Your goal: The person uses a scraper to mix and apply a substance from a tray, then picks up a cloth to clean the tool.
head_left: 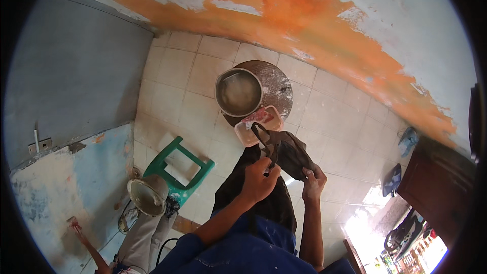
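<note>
Both my hands are on a dark brown, thin bag-like cloth (290, 153) with a loop of strap at its left end. My left hand (260, 180) is closed around the gathered cloth near that strap. My right hand (313, 181) pinches the cloth's right edge between thumb and fingers. Just beyond the cloth is a pale pink plastic tub (247, 136) with something red and white at its rim, partly hidden by the strap. A round metal pot (238, 92) holding cloudy liquid stands behind the tub, on a round, white-spattered wooden stool (278, 83).
Left of me stands a green plastic chair (170, 160). A metal pot (147, 194) is beside it, near another person's legs (144, 238); that person's hand (75, 226) reaches to the peeling blue wall (101, 165). A peeling orange wall (243, 0) runs ahead; a brown door (436, 180) is right.
</note>
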